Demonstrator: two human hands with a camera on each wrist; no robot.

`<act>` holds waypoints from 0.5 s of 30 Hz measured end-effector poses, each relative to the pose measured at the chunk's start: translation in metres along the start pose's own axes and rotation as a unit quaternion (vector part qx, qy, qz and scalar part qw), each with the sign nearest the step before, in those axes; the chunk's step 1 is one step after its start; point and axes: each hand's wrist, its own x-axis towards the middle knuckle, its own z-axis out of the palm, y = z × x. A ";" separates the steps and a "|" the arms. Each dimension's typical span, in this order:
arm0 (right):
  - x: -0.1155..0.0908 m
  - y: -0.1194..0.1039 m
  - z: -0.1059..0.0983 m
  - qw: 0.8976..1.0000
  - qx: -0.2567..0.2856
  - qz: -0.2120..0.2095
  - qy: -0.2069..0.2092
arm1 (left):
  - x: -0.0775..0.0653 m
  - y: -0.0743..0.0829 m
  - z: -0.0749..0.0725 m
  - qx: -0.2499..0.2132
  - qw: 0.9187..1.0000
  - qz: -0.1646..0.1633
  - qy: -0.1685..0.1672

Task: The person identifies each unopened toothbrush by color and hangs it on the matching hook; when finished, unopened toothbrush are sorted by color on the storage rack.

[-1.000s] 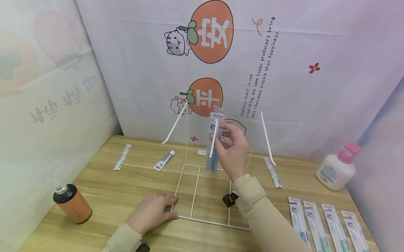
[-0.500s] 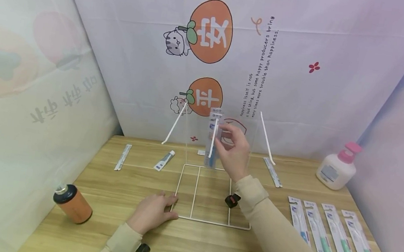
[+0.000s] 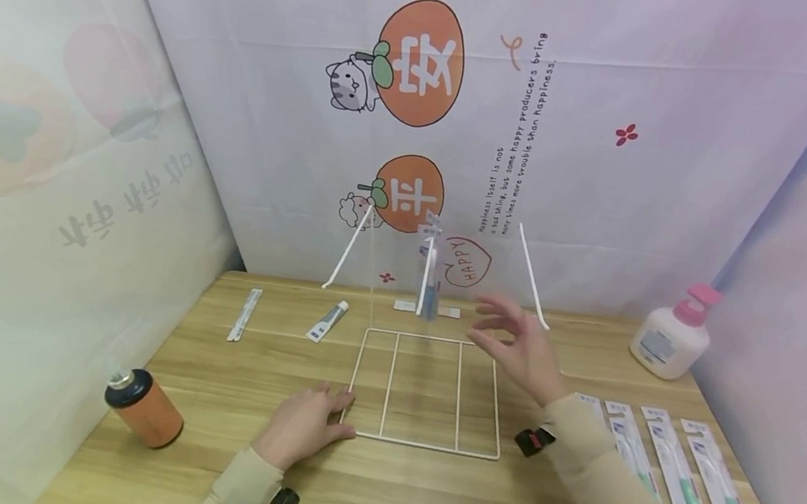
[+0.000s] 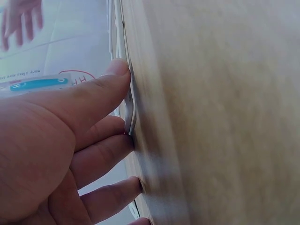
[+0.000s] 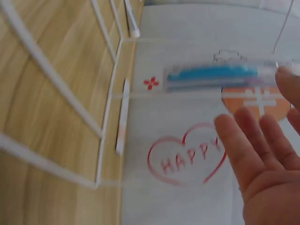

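Note:
A white wire display rack (image 3: 418, 445) stands on the wooden table, with three prongs sticking out near its top. From the middle prong hangs a packaged blue toothbrush (image 3: 430, 299); it appears side-on in the right wrist view. My left hand (image 3: 304, 425) holds the front left corner of the rack's base, thumb and fingers on either side of the wire, as the left wrist view shows (image 4: 89, 122). My right hand (image 3: 522, 346) is in the air right of the hanging pack, apart from it, its fingers loosely extended and holding nothing.
Several packaged toothbrushes (image 3: 728, 502) lie at the right. A pump bottle with a pink top (image 3: 672, 340) stands behind them, and an orange bottle (image 3: 146, 409) at the left. A small toothpaste tube (image 3: 329, 321) and a slim packet (image 3: 244, 315) lie left of the rack.
My right hand has let go of the toothbrush pack and moved right and down. The pack now hangs tilted on the middle prong. The left hand has stayed put.

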 end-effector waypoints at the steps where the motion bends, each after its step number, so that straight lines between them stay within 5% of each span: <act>1: -0.007 0.004 -0.009 1.000 -0.013 0.005 -0.011 | 0.000 0.000 0.000 -0.001 1.000 -0.001 0.000; 9: -0.064 0.030 -0.079 0.994 -0.035 0.061 -0.088 | -0.002 0.001 0.000 -0.007 1.000 -0.003 -0.001; 15: -0.097 0.042 -0.128 0.972 -0.108 0.145 -0.150 | -0.001 -0.001 0.001 -0.010 1.000 -0.003 0.000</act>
